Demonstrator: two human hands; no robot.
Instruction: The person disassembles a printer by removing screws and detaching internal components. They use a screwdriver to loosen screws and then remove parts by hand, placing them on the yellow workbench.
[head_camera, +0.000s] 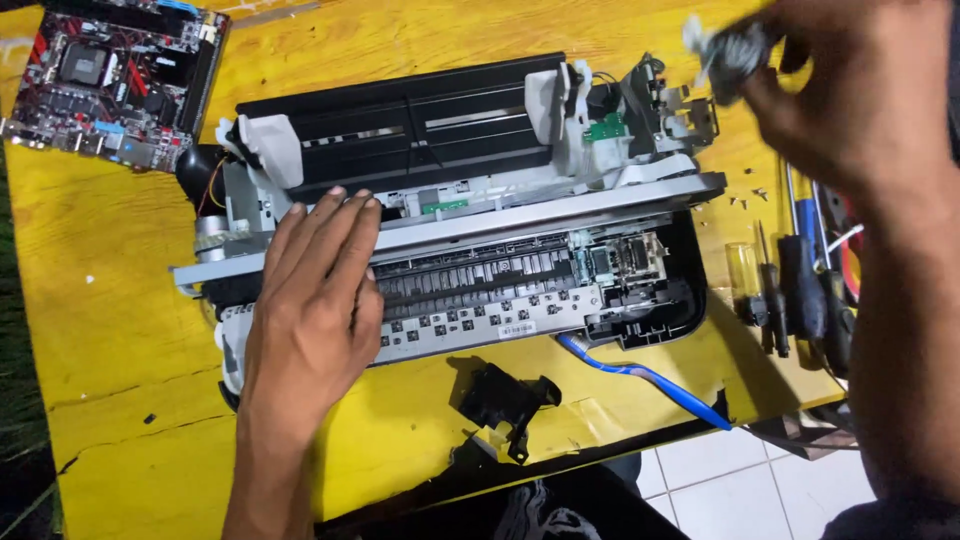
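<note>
white floor tiles (740, 475) edge the yellow table (110, 330).

Printer (470, 200) fills mid-table; screwdrivers (795, 290) crowd the right, black bracket (508, 398) near, circuit board (110, 85) far left; near-left table (110, 330) open.

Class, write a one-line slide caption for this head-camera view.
Left hand flat on an opened printer on a yellow table; right hand lifts a small grey part.
</note>
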